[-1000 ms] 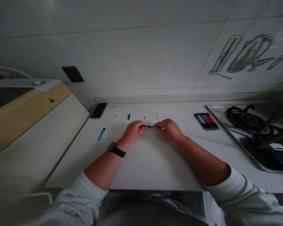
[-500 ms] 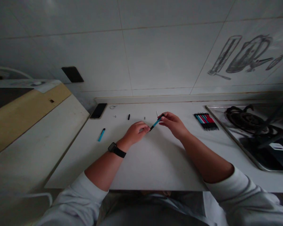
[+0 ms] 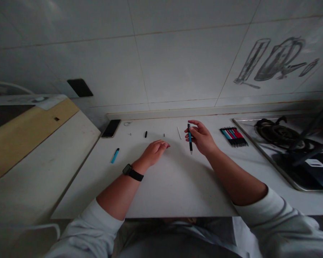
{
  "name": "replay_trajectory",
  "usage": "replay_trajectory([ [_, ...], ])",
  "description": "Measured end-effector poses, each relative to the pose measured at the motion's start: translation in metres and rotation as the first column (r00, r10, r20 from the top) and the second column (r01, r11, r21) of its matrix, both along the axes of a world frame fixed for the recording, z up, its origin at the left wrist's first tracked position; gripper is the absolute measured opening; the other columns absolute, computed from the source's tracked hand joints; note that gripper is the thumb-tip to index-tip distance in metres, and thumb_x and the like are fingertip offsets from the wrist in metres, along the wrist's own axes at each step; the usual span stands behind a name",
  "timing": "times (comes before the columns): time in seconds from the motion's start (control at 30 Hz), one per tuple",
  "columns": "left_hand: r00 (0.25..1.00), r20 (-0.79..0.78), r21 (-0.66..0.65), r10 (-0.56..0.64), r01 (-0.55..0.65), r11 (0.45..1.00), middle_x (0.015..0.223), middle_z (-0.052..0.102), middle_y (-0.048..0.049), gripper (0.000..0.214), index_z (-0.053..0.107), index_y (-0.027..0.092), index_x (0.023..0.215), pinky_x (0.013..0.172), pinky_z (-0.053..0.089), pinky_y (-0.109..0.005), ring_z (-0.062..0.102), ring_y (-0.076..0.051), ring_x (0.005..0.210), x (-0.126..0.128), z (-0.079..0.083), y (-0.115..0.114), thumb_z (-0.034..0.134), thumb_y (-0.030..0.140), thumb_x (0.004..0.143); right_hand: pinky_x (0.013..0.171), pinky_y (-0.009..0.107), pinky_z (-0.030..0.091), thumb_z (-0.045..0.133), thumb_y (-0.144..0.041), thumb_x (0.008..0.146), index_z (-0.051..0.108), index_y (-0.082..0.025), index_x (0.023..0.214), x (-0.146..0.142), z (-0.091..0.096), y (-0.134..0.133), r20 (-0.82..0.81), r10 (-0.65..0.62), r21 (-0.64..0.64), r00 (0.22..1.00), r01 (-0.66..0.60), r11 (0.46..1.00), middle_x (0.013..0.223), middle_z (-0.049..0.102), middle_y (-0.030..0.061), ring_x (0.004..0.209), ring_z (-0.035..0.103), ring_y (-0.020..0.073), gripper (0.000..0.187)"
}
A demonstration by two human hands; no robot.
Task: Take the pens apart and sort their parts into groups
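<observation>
Sleeves of pale grey cloth frame the bottom edge, and two bare forearms reach out over the white stone counter [image 3: 164,190]. A black wristwatch [image 3: 131,172] sits on the left wrist. The left hand [image 3: 154,150] lies palm down on the counter, its fingers loosely stretched and close together, holding nothing. Just beyond and to its right, the right hand [image 3: 203,139] is raised off the surface and pinches the blue-and-black plastic pen [image 3: 190,138] between thumb and the first fingers, with the other fingers curled behind. The pen stands nearly upright, tip down; whether the tip touches the counter cannot be told.

By the look of it, the pen is in one piece and the step in hand is checking it over. Any further move calls for a steady pinch, so that the barrel does not twist or slip.

Farther out, loose parts lie well apart: a short blue pen barrel [image 3: 115,155] to the left, a small black cap [image 3: 145,134], a tiny dark piece [image 3: 164,135] and a thin white refill tube [image 3: 179,132] just beside the right hand. A row of black-tipped blue and red pens [image 3: 233,136] lies to the right, near the steel gas stove [image 3: 285,163]. A black phone [image 3: 111,128] rests by the grey tiled wall [image 3: 177,64].
</observation>
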State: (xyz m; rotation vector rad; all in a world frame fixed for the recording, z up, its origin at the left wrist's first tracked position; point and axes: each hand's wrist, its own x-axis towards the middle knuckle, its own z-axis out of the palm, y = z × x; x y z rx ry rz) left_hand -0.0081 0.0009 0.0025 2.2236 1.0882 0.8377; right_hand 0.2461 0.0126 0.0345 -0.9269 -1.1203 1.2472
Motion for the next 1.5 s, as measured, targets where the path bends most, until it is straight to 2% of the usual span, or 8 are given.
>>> replay_trajectory([
  [0.17,1.000,0.001,-0.019,-0.008,0.008,1.000,0.105,0.074,-0.0076,0.048,0.073,0.020,0.104,0.097,0.052,-0.037,0.068,-0.020,0.102,-0.001,-0.002,0.001,0.033,0.046,0.108,0.066,0.032,0.058,0.076,-0.049,0.079,0.054,-0.029,0.113,0.001,-0.004,0.003,0.008,-0.007,0.014,1.000,0.007,1.000,0.086,0.065,-0.0031,0.067,0.064,0.0122,0.045],
  [0.63,1.000,-0.022,-0.011,-0.018,0.017,1.000,0.103,0.074,-0.0072,0.045,0.074,0.020,0.102,0.094,0.053,-0.035,0.069,-0.019,0.100,-0.001,-0.005,0.002,0.036,0.042,0.108,0.068,0.032,0.058,0.075,-0.049,0.081,0.054,-0.030,0.114,0.005,-0.004,0.007,0.003,-0.067,0.051,0.998,0.067,0.996,0.088,0.065,-0.0033,0.069,0.063,0.0123,0.044],
  [1.2,0.996,-0.086,0.028,-0.025,0.027,0.999,0.100,0.075,-0.0069,0.043,0.075,0.019,0.100,0.092,0.053,-0.036,0.068,-0.020,0.098,0.000,-0.005,0.002,0.038,0.042,0.107,0.067,0.034,0.059,0.077,-0.047,0.077,0.056,-0.028,0.111,0.011,-0.006,0.012,0.014,-0.102,0.032,0.995,0.101,0.994,0.083,0.066,-0.0034,0.068,0.065,0.0131,0.043],
  [1.4,0.996,-0.087,0.039,-0.031,0.034,0.999,0.101,0.076,-0.0066,0.043,0.075,0.020,0.100,0.095,0.052,-0.037,0.068,-0.020,0.100,0.000,-0.005,0.002,0.038,0.040,0.108,0.065,0.031,0.060,0.075,-0.047,0.080,0.057,-0.028,0.112,0.029,-0.003,0.022,0.044,-0.191,0.087,0.981,0.186,0.979,0.084,0.066,-0.0035,0.066,0.065,0.0122,0.041],
  [1.5,0.995,-0.094,0.038,-0.032,0.035,0.999,0.102,0.076,-0.0065,0.042,0.075,0.020,0.100,0.097,0.051,-0.037,0.068,-0.020,0.102,0.000,-0.007,0.003,0.038,0.040,0.108,0.062,0.029,0.058,0.071,-0.045,0.082,0.056,-0.028,0.111,0.049,0.003,0.031,0.084,-0.320,0.171,0.944,0.303,0.938,0.083,0.065,-0.0037,0.064,0.064,0.0117,0.037],
])
